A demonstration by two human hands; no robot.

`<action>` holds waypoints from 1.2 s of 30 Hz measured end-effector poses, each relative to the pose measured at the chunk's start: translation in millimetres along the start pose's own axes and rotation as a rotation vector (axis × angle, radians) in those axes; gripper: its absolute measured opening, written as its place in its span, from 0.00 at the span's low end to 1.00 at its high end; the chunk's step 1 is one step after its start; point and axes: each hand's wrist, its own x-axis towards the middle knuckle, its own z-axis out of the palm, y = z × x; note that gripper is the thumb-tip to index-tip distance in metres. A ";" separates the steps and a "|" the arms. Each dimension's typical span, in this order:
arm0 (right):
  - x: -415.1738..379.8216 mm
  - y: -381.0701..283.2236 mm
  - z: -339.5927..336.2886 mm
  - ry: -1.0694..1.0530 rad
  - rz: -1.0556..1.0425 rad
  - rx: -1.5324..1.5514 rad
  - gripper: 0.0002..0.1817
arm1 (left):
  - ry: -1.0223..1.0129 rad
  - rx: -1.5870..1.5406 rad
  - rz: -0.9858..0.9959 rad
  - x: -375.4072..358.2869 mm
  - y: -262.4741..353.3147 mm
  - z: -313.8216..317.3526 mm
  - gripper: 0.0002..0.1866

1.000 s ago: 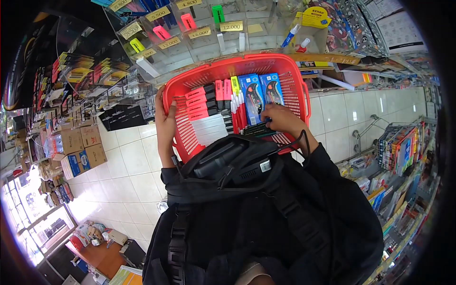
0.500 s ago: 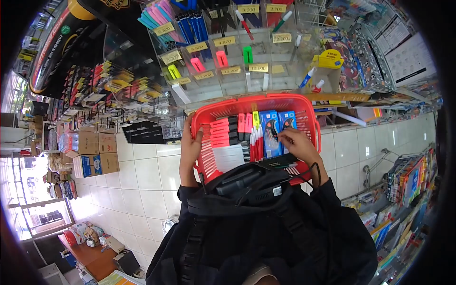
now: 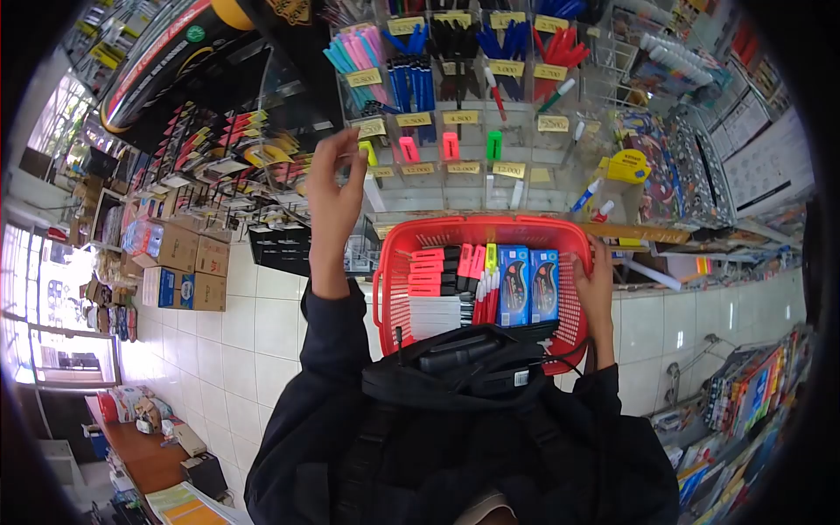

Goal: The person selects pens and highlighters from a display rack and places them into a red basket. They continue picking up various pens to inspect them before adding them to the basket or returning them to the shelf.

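Observation:
My left hand (image 3: 335, 188) is raised to the front of the clear pen display (image 3: 420, 197), thumb and fingers apart, right beside a yellow highlighter (image 3: 368, 154). Two pink highlighters and a green highlighter (image 3: 494, 145) stand in the neighbouring slots. With my right hand (image 3: 596, 282) I grip the right side of a red plastic basket (image 3: 394, 249). Inside it lie pink highlighters (image 3: 426, 272) with black ends, a yellow highlighter, red and white pens (image 3: 484, 302), a stack of white sticks (image 3: 435, 317) and two blue boxes (image 3: 514, 284).
My black bag (image 3: 464, 367) overlaps the basket's near edge. Upper slots hold blue and red pens (image 3: 560, 51) behind price labels. Hanging pens (image 3: 227, 149) fill the rack on the left, cartons (image 3: 197, 267) stand beyond it, and a magazine rack (image 3: 761, 385) is at the right.
My left hand has let go of the basket's left side and risen to the display. My right hand has moved from the blue boxes to the basket's right rim. The view has shifted.

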 end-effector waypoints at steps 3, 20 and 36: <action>0.2 1.1 -0.9 -0.013 0.016 0.011 0.25 | 0.087 -0.098 0.011 22.3 -12.7 20.0 0.17; -1.6 -5.9 -5.7 -0.006 0.036 0.047 0.25 | 0.157 -0.018 0.095 64.9 -29.7 27.5 0.06; -12.3 -25.7 -4.2 0.045 -0.008 0.342 0.15 | -0.373 -1.012 -0.697 -95.3 -8.8 87.2 0.06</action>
